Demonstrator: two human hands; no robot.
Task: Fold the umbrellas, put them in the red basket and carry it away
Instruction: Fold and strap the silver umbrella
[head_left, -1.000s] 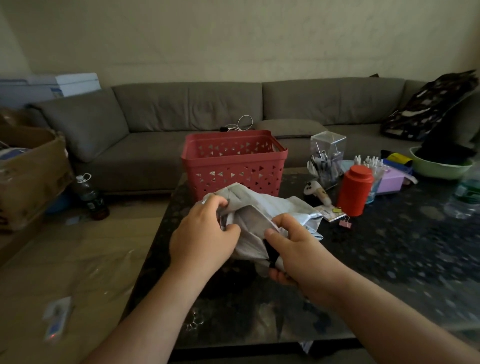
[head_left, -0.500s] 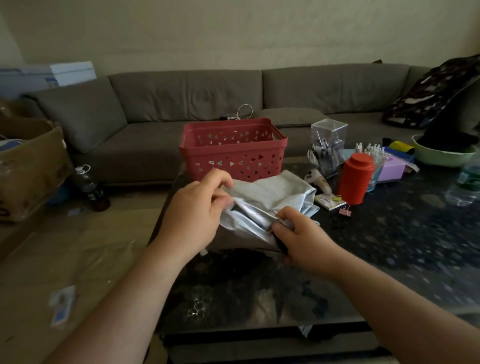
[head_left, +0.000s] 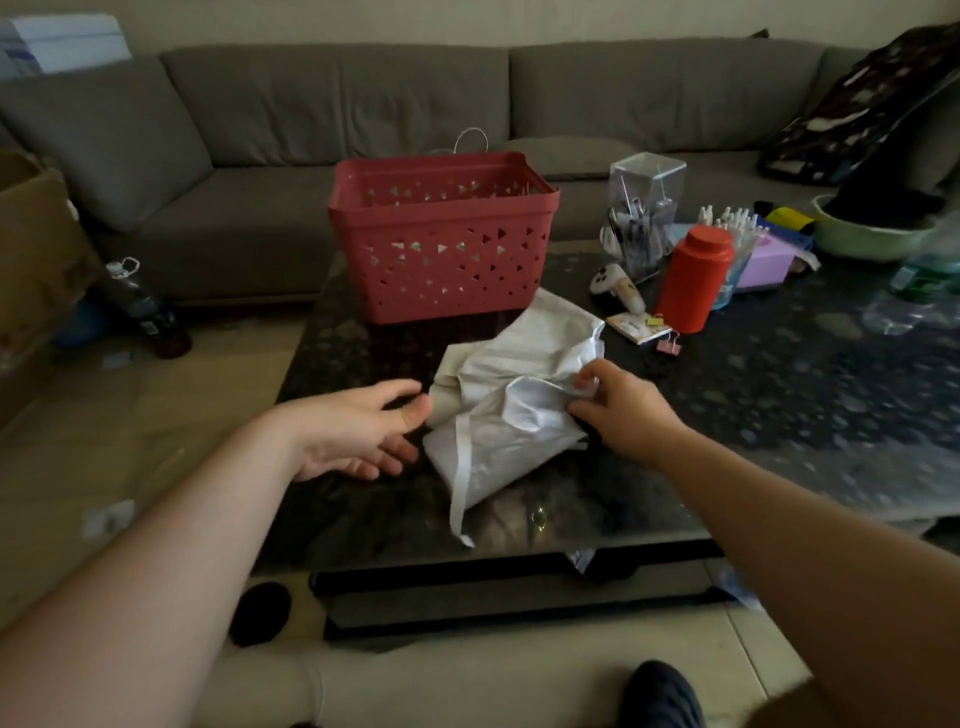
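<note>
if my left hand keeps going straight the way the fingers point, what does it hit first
Most likely the folded white umbrella: your open left hand points right, fingertips just short of its near edge. Depth is uncertain from this view.

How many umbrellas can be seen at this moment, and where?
1. A white umbrella lies bundled on the dark table, in front of the red basket, the right hand pinching its fabric. Others may be hidden, maybe inside the basket.

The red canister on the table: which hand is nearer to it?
Right. The right hand is nearer the red canister, on the silver umbrella just before it; the left hand is beyond the umbrella, farther left.
</note>
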